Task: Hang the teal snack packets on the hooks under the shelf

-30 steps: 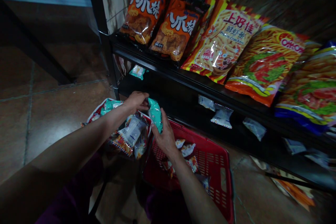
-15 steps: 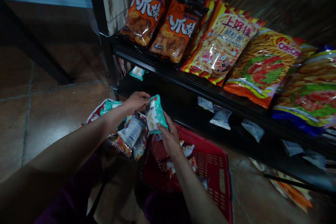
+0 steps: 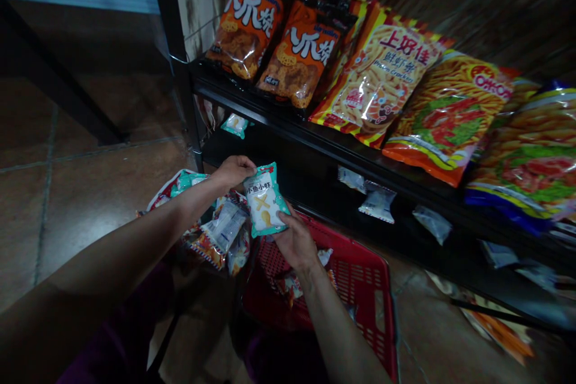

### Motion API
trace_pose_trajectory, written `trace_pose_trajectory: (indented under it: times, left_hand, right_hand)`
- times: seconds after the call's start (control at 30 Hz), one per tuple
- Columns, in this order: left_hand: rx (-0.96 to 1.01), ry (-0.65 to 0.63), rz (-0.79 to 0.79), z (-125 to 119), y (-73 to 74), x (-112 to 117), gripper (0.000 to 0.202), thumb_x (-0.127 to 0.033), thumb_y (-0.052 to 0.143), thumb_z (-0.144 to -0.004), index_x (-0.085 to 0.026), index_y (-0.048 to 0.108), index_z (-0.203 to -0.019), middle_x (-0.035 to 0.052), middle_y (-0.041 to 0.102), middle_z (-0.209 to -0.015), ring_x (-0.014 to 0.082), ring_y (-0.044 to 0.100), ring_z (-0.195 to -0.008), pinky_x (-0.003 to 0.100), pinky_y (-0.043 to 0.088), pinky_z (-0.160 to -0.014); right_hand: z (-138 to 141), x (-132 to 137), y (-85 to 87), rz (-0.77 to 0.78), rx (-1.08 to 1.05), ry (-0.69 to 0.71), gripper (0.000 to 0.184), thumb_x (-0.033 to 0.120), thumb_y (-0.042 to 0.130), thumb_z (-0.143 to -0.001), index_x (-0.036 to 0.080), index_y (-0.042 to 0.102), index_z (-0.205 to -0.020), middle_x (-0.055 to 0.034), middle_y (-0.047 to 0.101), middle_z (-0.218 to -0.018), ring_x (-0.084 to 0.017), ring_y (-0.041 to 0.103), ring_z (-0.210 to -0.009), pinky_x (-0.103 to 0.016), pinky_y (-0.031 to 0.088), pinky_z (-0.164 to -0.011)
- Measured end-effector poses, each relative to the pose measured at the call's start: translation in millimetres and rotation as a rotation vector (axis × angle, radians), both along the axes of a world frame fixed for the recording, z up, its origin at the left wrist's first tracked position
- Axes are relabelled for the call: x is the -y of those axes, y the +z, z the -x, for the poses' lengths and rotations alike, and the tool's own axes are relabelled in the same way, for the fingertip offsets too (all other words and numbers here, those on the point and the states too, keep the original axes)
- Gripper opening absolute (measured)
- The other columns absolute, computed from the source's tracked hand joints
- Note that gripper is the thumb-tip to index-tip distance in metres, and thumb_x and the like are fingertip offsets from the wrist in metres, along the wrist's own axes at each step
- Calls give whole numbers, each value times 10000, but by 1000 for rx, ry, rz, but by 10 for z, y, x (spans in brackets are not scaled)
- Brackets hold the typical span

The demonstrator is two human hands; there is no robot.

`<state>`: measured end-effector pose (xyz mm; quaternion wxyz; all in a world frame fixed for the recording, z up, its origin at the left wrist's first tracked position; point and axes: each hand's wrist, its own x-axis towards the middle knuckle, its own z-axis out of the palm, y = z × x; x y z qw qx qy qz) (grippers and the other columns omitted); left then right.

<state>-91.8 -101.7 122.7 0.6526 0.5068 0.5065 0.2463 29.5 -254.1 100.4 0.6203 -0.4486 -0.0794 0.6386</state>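
Note:
Both my hands hold one small teal and white snack packet [image 3: 264, 200], its printed front turned up toward me. My left hand [image 3: 234, 170] pinches its top left corner. My right hand [image 3: 294, 242] grips its lower right edge from below. The packet hovers over the left end of a red plastic basket [image 3: 360, 288] with a few small packets inside. Just left of the basket lies a pile of small snack packets [image 3: 216, 231] in a wrapper on the floor.
A black shelf rack [image 3: 333, 144] stands ahead. Its upper shelf carries large orange snack bags [image 3: 274, 30] and yellow prawn cracker bags [image 3: 382, 72]. Small pale packets [image 3: 378, 201] lie along the dark lower shelf. Brown tiled floor [image 3: 81, 192] spreads to the left.
The teal packet has been turned from edge-on to face-up between my hands. My right hand slid down to its lower edge; my left hand stayed at its top corner.

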Motion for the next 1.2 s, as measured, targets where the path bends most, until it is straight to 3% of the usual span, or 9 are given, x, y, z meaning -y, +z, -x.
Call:
trace_pose_trajectory:
  times: [0.2, 0.47, 0.77, 1.2]
  left_hand:
    - [78, 52, 50, -5, 26, -8, 128, -47, 623, -674, -136, 616, -583, -16, 574, -543, 77, 497, -533, 199, 387, -577]
    - [117, 65, 170, 26, 10, -29, 54, -119, 646, -695, -140, 625, -649, 0, 595, -571, 90, 508, -505, 212, 391, -503]
    - [126, -159, 59, 100, -18, -60, 66, -219, 663, -694, -164, 675, -729, 11, 642, -644, 100, 544, -574, 214, 420, -566]
    - [144, 17, 59, 46, -27, -24, 91, -219, 676, -675, -158, 642, -617, 8, 594, -572, 89, 498, -511, 215, 385, -526]
  right_hand:
    - [-40, -19, -42, 49, -155, -14, 451, 166, 614, -685, 174, 583, -1135, -59, 693, -1060, -202, 658, -917, -359, 526, -829]
    - [-4, -60, -61, 73, -227, -18, 461, 138, 578, -693, 151, 562, -1153, -71, 703, -1028, -205, 658, -945, -365, 528, -846]
    - [-22, -51, -86, 25, -149, 25, 488, 121, 572, -678, 202, 556, -1159, -45, 701, -1027, -205, 663, -912, -358, 551, -779]
    - [-19, -64, -75, 44, -201, -5, 472, 126, 557, -697, 187, 557, -1165, -57, 698, -1045, -211, 662, -921, -395, 529, -834]
